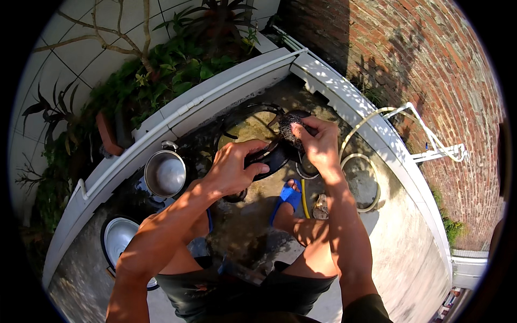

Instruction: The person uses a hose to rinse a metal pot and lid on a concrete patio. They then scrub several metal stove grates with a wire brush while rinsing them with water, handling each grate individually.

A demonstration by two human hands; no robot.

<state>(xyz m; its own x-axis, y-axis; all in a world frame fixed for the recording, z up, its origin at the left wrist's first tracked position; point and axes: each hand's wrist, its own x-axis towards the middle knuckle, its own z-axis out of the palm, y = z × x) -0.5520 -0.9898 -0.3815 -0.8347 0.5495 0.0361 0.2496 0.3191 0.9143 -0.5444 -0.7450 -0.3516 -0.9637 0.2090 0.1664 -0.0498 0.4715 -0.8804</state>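
Note:
Fingers and thumb of my left hand [232, 167] clamp the edge of a black, shallow pan-like piece of cookware [276, 163], held tilted above the wet ground. In my right hand [321, 141] is a dark, coarse scouring pad [290, 128], pressed against or right beside the far end of that cookware; the exact contact is hidden. Just beyond both hands, a dark curved rim [252, 108] lies low on the ground, partly covered by them. To the left of my left hand stands a metal pot [165, 173] with a side handle, its opening facing up.
A silvery round dish or lid with a dark rim [120, 236] lies at left. Blue sandals [288, 200] are on my feet, beside a yellow hose [304, 198] and a stone-like lump [321, 208]. A pale hose [377, 187] loops at right. A low wall with white pipe [194, 103] borders the plants.

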